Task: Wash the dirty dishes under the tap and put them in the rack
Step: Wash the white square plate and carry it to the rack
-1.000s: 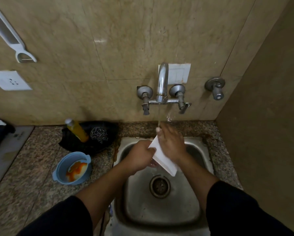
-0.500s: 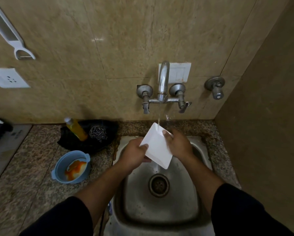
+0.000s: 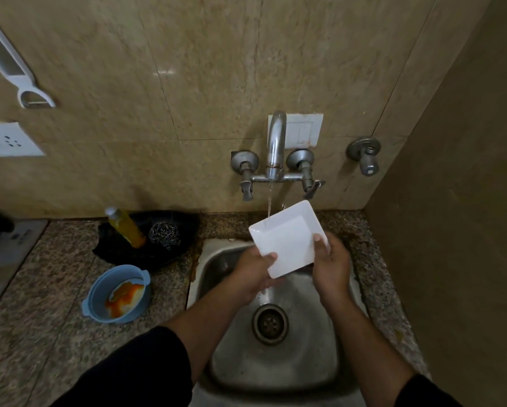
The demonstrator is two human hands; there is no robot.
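Yellow bottle (image 3: 126, 228) and steel scrubber (image 3: 164, 235) sitting on black cloth (image 3: 176, 254) on worktop (image 3: 41, 304), left of hands (image 3: 253, 274). White peeler (image 3: 14, 69) hanging far upper left; wall valve (image 3: 365, 155) sticking out upper right.

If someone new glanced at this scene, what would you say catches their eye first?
The bright white square plate stands out first, gripped by the left hand and right hand above the steel sink, with the stream from the tap falling on it. Next comes the blue bowl smeared with orange residue, on the granite counter left of the sink.
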